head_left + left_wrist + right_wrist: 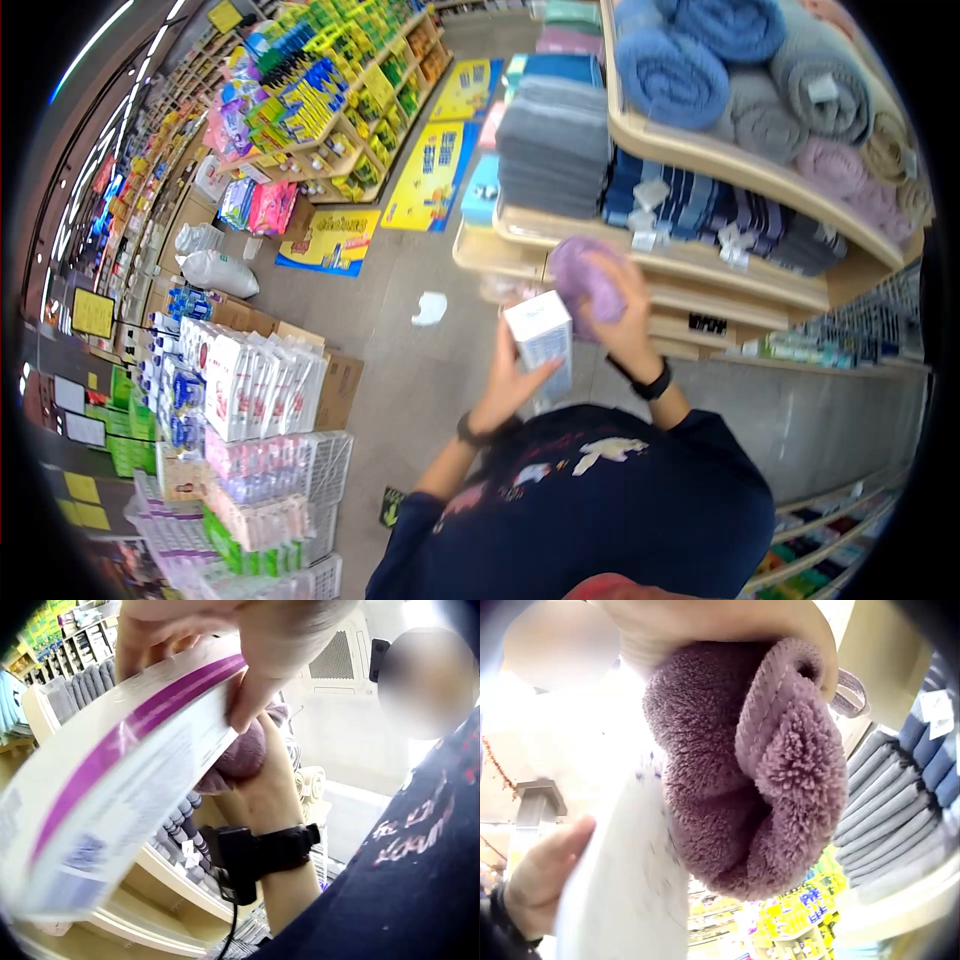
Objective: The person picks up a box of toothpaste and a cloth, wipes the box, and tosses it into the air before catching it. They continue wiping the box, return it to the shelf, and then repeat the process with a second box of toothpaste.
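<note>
In the head view my left hand (497, 388) grips a white carton (540, 338) by its sides, thumb across the near face. A curved purple stripe and small print run along the carton (135, 780) in the left wrist view. Just to the right, my right hand (622, 315) holds a rolled mauve towel (577, 268), fingers wrapped over it. The right wrist view shows the plush towel (720, 772) close up, folded in on itself, with a hanging loop at one edge. There the carton (626, 877) overlaps the towel's lower left side.
A wooden display shelf (800, 290) at the right bears rolled towels (670, 80) and folded grey towels (550, 140). Packaged goods (255, 385) are stacked at the left. Yellow floor stickers (425, 180) mark the aisle, with a snack display (320, 110) beyond.
</note>
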{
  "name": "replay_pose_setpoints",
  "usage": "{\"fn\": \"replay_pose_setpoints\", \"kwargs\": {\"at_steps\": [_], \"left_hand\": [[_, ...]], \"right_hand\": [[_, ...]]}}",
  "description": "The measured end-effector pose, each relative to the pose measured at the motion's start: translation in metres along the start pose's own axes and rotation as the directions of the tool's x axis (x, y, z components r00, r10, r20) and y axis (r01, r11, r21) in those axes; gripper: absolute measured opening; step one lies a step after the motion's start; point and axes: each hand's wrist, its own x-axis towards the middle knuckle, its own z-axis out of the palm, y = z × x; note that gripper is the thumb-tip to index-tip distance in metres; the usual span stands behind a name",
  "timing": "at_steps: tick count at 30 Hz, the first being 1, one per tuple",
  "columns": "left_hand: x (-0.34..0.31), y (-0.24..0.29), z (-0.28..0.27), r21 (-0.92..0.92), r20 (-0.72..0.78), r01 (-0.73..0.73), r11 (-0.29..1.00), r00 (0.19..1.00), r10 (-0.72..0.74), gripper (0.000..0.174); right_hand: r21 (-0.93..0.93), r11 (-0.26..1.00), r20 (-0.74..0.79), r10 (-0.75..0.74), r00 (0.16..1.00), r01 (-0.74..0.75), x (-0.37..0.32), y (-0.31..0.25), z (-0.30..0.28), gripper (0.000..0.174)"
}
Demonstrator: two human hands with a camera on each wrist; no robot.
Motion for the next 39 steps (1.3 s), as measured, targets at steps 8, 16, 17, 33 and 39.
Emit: {"fn": "replay_pose_setpoints", "kwargs": {"at_steps": [8, 16, 17, 33, 39], "left_hand": [[0.059, -0.027, 0.023, 0.403, 0.264, -0.329, 0.854, 0.935, 0.236, 0.053], [0.086, -0.025, 0.032, 0.386, 0.397, -0.453, 0.804, 0.868, 0.299, 0.056], [0.09, -0.03, 0.029, 0.345, 0.392, -0.435, 0.832, 0.872, 0.293, 0.056], [0.166, -0.025, 0.037, 0.111, 0.731, -0.586, 0.803, 0.596, 0.333, 0.058], [0.168, -0.032, 0.06, -0.09, 0.759, -0.17, 0.981, 0.626, 0.178, 0.05]], "right_hand": [[0.568, 0.771, -0.35, 0.544, 0.762, -0.289, -0.017, -0.022, -0.07, 0.047], [-0.296, 0.92, -0.506, 0.077, 0.859, -0.257, -0.005, 0.022, -0.062, 0.047], [-0.477, 0.834, -0.535, -0.028, 0.844, -0.276, 0.0, 0.02, -0.064, 0.047], [-0.545, 0.733, -0.623, -0.028, 0.782, -0.408, 0.003, -0.012, -0.034, 0.041], [-0.542, 0.508, -0.837, -0.264, 0.479, -0.669, -0.029, -0.033, -0.045, 0.044]]}}
